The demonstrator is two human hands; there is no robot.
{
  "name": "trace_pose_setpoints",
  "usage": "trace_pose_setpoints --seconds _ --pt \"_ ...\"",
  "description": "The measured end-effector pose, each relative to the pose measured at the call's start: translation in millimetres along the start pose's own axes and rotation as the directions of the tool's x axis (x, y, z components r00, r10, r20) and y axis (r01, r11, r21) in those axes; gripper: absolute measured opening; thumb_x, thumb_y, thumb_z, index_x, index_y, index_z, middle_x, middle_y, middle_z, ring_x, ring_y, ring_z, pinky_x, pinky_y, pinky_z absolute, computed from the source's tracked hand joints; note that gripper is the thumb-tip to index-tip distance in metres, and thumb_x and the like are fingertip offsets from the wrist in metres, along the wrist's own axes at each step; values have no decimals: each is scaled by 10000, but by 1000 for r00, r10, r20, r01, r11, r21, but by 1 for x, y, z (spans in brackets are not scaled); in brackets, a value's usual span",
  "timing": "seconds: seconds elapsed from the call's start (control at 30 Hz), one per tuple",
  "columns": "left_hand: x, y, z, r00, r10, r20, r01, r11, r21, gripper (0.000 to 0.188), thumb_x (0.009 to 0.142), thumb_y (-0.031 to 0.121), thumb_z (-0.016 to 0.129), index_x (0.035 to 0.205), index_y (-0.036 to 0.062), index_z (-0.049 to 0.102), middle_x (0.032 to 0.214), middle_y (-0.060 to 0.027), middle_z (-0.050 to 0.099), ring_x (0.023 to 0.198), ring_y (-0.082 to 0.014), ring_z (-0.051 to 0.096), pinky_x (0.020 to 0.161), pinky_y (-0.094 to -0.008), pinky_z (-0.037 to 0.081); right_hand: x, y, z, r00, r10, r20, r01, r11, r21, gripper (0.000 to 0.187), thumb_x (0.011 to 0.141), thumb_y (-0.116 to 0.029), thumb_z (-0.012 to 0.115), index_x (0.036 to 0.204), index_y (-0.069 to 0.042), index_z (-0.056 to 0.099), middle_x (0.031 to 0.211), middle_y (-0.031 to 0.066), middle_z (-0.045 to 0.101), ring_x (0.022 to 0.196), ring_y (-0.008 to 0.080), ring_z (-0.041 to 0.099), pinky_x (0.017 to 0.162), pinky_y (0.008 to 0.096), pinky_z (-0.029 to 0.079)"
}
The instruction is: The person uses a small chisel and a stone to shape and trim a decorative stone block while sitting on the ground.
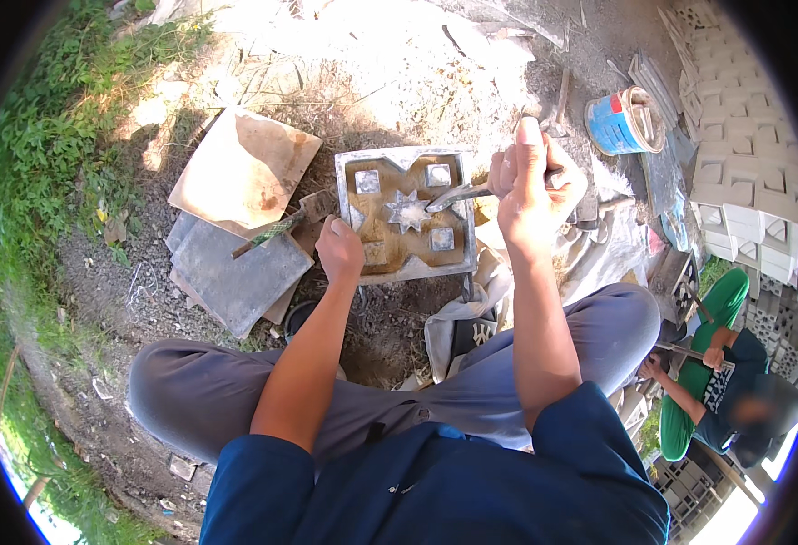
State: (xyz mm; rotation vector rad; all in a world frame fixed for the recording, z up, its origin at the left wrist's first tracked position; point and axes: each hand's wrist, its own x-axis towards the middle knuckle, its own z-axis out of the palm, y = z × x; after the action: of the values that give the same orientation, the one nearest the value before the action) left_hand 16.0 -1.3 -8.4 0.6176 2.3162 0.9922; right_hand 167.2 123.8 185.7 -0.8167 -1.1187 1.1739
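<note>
A square metal mould (467, 265) lies in front of me, its recess lined with brown material. Four small square blocks and a star-shaped piece (408, 211) stand inside it. My left hand (340, 250) is closed at the mould's left edge, gripping it; the fingertips are partly hidden. In my right hand (535, 182), a fist with the thumb on top, is a narrow metal tool (458, 194) like a small trowel. Its tip points at the mould's middle, beside the star; whether it touches cannot be seen. The handle is mostly inside the fist.
Flat square tiles (244, 168) are stacked at the left, with a green-wrapped handle (272, 234) across them. A blue bucket (617, 125) stands at the far right, before stacked pale blocks (739, 118). Another person (717, 372) in green trousers works at the right. Plants line the left.
</note>
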Motion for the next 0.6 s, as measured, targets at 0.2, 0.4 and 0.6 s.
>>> trace_pose_setpoints --seconds 0.2,0.4,0.6 --pt "5 -2 1 1000 20 11 -20 999 36 338 927 235 345 857 -41 527 842 -304 591 851 -529 542 770 -557 400 -3 -8 2 999 -1 45 -2 999 46 419 1000 -88 570 604 -65 437 535 -46 403 457 28 308 414 226 219" --pt "3 -6 0 1000 17 3 -17 1000 15 344 934 242 337 863 -29 538 855 -308 595 874 -534 544 773 -566 397 2 -23 2 986 -40 160 34 999 37 424 1042 -152 498 639 -90 382 515 -41 341 428 54 249 399 249 175" --pt "0 -1 -1 997 -52 56 50 998 33 345 930 241 333 859 -30 534 851 -310 598 877 -542 544 780 -572 405 0 -15 5 985 2 172 -6 1000 24 434 1026 -128 523 612 -77 405 510 -42 346 423 43 248 392 247 175"
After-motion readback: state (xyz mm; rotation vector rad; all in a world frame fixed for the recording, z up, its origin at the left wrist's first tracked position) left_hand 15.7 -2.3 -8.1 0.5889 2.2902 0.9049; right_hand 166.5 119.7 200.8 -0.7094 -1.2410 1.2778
